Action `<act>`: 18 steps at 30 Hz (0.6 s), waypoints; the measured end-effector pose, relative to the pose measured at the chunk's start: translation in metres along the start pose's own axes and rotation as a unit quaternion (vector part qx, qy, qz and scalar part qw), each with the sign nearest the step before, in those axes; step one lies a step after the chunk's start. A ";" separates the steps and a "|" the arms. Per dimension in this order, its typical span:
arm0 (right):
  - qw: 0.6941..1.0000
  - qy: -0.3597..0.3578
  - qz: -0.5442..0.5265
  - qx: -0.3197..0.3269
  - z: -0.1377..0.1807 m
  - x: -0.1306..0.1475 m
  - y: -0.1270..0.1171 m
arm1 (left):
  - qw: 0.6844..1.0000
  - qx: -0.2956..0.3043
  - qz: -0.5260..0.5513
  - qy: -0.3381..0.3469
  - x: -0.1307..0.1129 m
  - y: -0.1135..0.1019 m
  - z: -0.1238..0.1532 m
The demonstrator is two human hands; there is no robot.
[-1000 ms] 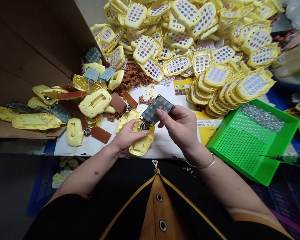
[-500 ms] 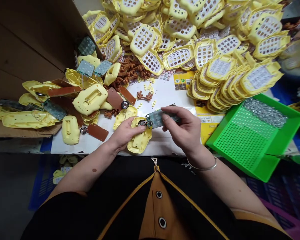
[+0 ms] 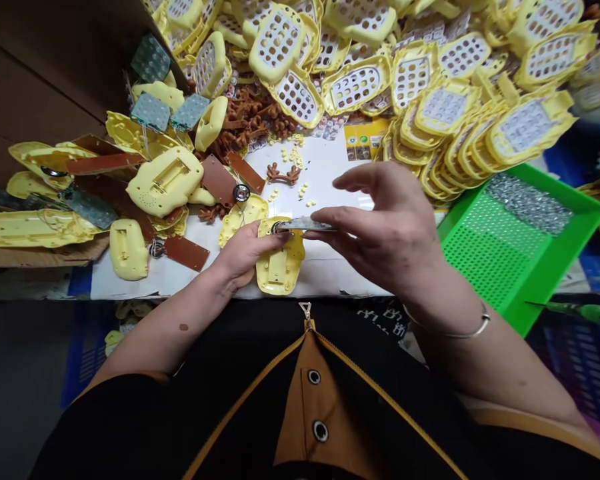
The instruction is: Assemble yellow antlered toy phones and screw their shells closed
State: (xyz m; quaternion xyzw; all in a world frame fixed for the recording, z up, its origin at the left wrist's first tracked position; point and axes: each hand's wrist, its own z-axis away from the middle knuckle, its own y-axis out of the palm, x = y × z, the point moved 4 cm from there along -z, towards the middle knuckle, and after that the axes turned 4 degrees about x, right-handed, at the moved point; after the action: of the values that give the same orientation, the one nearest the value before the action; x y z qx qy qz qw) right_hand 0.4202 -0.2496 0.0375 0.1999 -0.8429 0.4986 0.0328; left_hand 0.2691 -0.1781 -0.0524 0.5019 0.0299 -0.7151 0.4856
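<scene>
My left hand [image 3: 245, 257] grips a yellow plastic back shell [image 3: 280, 270] by its left edge, its inner side facing up. Over the shell's upper end, a circuit board [image 3: 307, 225] is seen nearly edge-on, with wires at its left end. My right hand [image 3: 380, 227] pinches the board's right part between thumb and fingers; the other fingers are raised and spread. Just behind my left hand lies another yellow shell [image 3: 243, 217] with a small round speaker [image 3: 241, 193] at its top. A brown antler-shaped piece [image 3: 283, 175] lies beyond the shell on the white sheet.
Yellow front shells [image 3: 357, 87] are heaped at the back and stacked at right. A green basket [image 3: 510, 267] holds small metal screws [image 3: 530, 203]. At left are assembled backs [image 3: 166, 181], brown boards [image 3: 186, 253] and a cardboard box [image 3: 55, 87]. A green-handled screwdriver [image 3: 587, 312] rests across the basket's edge.
The circuit board has tilted from showing its face to nearly edge-on. My right hand has shifted right and turned, its fingers lifting. The whole view has shifted slightly.
</scene>
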 end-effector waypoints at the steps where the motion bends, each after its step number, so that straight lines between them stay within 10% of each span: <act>1: 1.000 0.000 -0.014 0.011 -0.001 0.001 0.003 | 1.000 0.001 0.001 0.008 0.000 0.001 0.000; 18: 0.974 0.123 -0.188 0.006 0.004 0.000 0.015 | 0.999 0.030 -0.008 -0.038 0.006 0.000 0.007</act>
State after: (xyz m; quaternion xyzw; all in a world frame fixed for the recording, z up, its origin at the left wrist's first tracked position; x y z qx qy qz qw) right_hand 0.4155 -0.2465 0.0231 0.2916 -0.7769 0.5091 0.2283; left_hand 0.2644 -0.1861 -0.0536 0.4885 -0.0060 -0.7383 0.4650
